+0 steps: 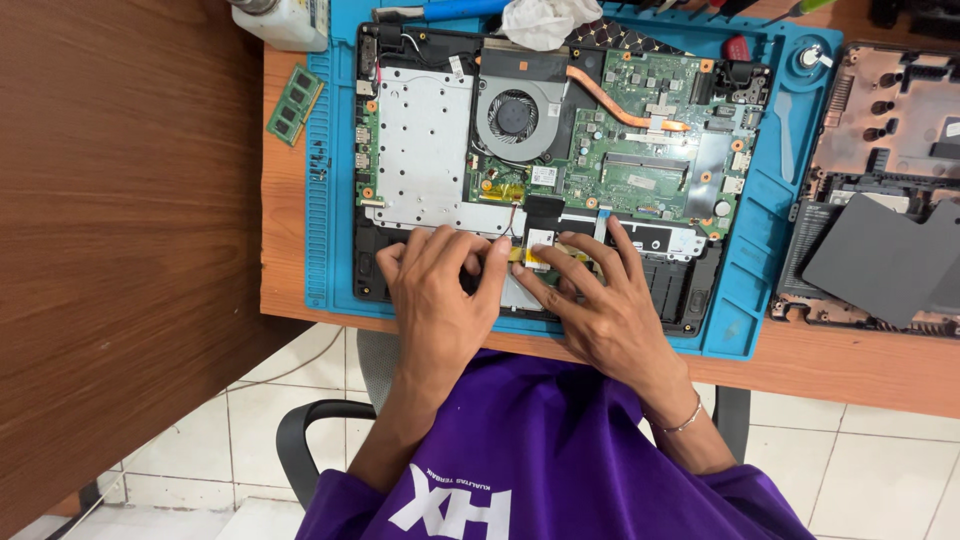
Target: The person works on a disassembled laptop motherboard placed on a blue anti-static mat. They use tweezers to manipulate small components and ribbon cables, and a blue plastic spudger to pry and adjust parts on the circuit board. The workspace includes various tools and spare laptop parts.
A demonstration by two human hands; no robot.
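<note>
Pinching a small white card (539, 240) between fingertips of the left hand (440, 300) and right hand (600, 300), both nearly closed on it, at the front edge of an opened laptop (560, 150) lying on a blue mat (750, 300); green memory stick (295, 105) resting beside the mat.

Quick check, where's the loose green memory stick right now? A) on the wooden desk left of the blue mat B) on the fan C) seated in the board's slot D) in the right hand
A: the green memory stick lies on the desk at the blue mat's left edge, away from both hands.
</note>
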